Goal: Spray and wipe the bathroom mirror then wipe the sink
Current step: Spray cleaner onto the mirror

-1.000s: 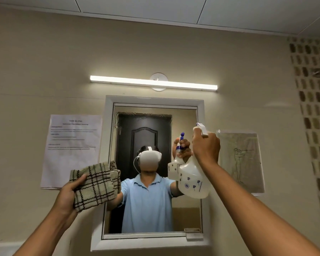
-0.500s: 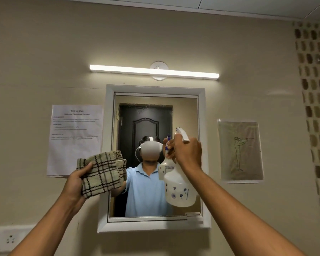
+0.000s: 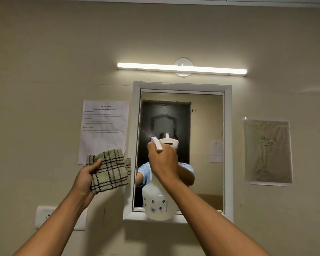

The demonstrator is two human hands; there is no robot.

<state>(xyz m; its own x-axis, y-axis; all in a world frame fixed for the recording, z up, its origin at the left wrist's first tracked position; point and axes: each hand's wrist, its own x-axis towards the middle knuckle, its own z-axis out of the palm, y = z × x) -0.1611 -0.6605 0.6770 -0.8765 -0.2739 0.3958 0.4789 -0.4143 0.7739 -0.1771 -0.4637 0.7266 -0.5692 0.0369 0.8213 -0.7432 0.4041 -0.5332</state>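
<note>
Before the bathroom mirror (image 3: pixel 205 145), our right hand (image 3: pixel 162 160), now swung leftward, grips the spray bottle (image 3: pixel 158 204) at the misted glass; our left hand (image 3: pixel 85 179) clutches the checked cloth (image 3: pixel 109 170); wiping comes next.

Dim warm room, glaring tube light (image 3: pixel 181 68) overhead
</note>
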